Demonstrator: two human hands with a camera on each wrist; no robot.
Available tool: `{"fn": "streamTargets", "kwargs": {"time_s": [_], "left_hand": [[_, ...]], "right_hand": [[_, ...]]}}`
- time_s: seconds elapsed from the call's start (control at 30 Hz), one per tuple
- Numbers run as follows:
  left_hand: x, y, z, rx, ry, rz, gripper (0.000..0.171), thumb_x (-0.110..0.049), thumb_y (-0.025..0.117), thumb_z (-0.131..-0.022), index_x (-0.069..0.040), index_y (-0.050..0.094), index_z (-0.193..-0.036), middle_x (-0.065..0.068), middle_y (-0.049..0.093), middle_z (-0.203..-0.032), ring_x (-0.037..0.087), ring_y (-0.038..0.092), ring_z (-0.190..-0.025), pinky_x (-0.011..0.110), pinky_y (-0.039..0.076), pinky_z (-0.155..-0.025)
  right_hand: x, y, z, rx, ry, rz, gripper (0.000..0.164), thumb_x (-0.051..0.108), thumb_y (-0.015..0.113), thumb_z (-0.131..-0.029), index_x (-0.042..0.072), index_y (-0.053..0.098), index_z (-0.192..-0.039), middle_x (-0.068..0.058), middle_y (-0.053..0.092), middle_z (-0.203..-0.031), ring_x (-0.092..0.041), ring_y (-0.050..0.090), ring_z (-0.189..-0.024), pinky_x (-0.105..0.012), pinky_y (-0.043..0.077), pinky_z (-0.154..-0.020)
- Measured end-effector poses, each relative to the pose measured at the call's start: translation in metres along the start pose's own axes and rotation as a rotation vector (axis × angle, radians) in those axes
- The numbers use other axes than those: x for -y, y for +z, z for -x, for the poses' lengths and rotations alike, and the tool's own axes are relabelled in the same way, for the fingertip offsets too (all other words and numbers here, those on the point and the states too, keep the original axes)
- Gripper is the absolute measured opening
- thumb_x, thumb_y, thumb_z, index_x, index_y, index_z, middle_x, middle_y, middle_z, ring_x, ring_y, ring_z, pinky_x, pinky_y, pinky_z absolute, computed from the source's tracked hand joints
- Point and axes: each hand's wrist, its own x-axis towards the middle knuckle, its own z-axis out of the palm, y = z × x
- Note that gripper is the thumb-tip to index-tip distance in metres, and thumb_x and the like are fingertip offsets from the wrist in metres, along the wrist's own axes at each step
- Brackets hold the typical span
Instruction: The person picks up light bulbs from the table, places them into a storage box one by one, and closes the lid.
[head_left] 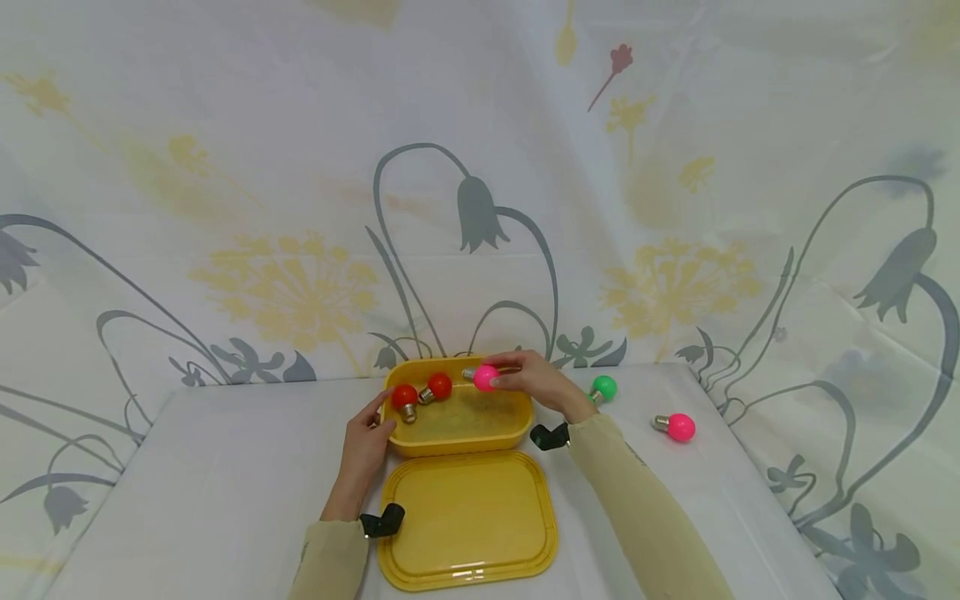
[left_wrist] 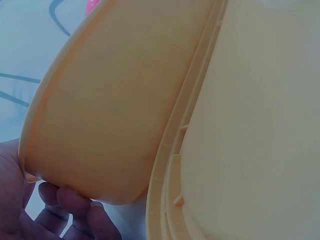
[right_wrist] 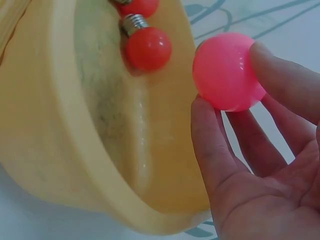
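Note:
My right hand (head_left: 538,381) pinches a pink light bulb (head_left: 486,378) by its round glass, over the right part of a yellow plastic tub (head_left: 457,447). The bulb's metal base points left. In the right wrist view, thumb and fingers hold the pink globe (right_wrist: 227,72) just above the rim. Two red bulbs, one (head_left: 403,397) by the left wall and another (head_left: 439,386) beside it, lie inside the tub. At the tub's left end, my left hand (head_left: 365,446) grips the wall; the left wrist view shows its curled fingers (left_wrist: 75,202) against that end.
In front of the tub lies a yellow lid (head_left: 468,521), close to its near side. Right of the tub, a green bulb (head_left: 603,387) and a second pink bulb (head_left: 681,427) rest on the white table (head_left: 225,483). A flower-patterned curtain (head_left: 300,167) hangs behind.

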Motion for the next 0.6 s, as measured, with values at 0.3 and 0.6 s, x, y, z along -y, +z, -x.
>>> {"fn": "streamTargets", "kwargs": {"time_s": [0.3, 0.6], "left_hand": [[0.0, 0.0, 0.001, -0.001, -0.004, 0.012, 0.056, 0.0, 0.053, -0.089, -0.012, 0.055, -0.144, 0.009, 0.039, -0.091, 0.02, 0.04, -0.077, 0.019, 0.035, -0.057], [0.002, 0.0, 0.0, -0.001, -0.003, 0.009, 0.056, 0.0, 0.054, -0.089, -0.013, 0.055, -0.144, 0.009, 0.039, -0.091, 0.02, 0.04, -0.077, 0.02, 0.035, -0.056]], "right_hand": [[-0.002, 0.003, -0.008, 0.031, 0.006, 0.03, 0.042, 0.01, 0.068, -0.09, 0.003, 0.064, -0.132, -0.012, 0.06, -0.132, -0.024, 0.059, -0.11, -0.034, 0.05, -0.095], [-0.002, 0.007, -0.016, 0.059, 0.045, -0.003, 0.042, 0.008, 0.066, -0.091, 0.003, 0.064, -0.132, -0.011, 0.06, -0.131, -0.025, 0.058, -0.111, -0.034, 0.049, -0.096]]}}
